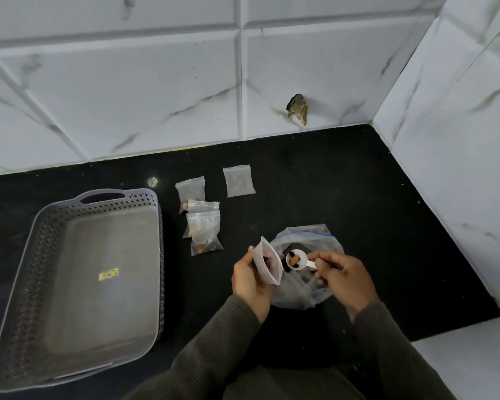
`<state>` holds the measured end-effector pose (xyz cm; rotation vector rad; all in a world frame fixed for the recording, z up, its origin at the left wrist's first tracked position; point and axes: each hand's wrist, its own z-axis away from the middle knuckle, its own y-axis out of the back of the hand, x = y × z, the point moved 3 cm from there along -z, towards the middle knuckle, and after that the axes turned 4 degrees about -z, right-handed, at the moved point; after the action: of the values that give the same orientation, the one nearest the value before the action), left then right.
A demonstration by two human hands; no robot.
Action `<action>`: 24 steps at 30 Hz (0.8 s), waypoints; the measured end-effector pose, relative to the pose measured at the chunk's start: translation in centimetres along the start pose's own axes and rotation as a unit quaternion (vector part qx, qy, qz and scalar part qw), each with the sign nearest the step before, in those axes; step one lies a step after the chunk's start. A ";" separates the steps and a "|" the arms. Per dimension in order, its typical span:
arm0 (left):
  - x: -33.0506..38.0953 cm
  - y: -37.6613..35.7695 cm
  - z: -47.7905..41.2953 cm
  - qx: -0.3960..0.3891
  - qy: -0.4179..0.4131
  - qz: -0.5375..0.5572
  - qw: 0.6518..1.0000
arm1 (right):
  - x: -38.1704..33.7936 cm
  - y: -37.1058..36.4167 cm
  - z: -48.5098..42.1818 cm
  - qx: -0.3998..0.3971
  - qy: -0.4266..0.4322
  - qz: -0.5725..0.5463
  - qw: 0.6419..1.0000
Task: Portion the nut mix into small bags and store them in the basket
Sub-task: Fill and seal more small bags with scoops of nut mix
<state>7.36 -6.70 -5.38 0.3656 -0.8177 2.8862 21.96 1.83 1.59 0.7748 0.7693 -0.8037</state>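
The left grip (250,280) pinched a small clear plastic bag (270,265); the right grip (344,274) held a white plastic scoop (300,262) of nuts beside it, over the large clear nut-mix bag (315,232). The grey perforated basket (41,243), its yellow sticker (108,275) unreadable, lay left of both

Just the one view, worn on the person's head. It is wide-angle and looks forward and steeply down at the black counter (373,197), close above the left hand (250,280) and right hand (344,272). The tiled wall (127,96) lines the counter's far edge.
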 end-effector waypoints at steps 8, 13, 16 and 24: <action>0.9 -1.6 1.6 -0.040 -0.025 -0.017 0.999 | -4.1 1.9 3.0 -0.004 0.099 -0.019 0.995; 1.4 -2.4 2.4 -0.026 -0.012 -0.027 0.999 | -7.4 1.4 5.5 -0.033 0.173 -0.020 0.984; 1.5 -2.6 2.9 -0.028 -0.027 -0.012 0.999 | -8.7 0.7 6.5 -0.051 0.212 -0.008 0.976; 1.7 -2.7 3.0 -0.008 -0.015 0.007 1.000 | -9.0 -0.3 6.7 0.003 0.292 0.070 0.954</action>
<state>6.77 -5.93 -1.16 0.4051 -0.8499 2.8927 19.37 -0.94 12.19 1.0792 1.2218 -0.4450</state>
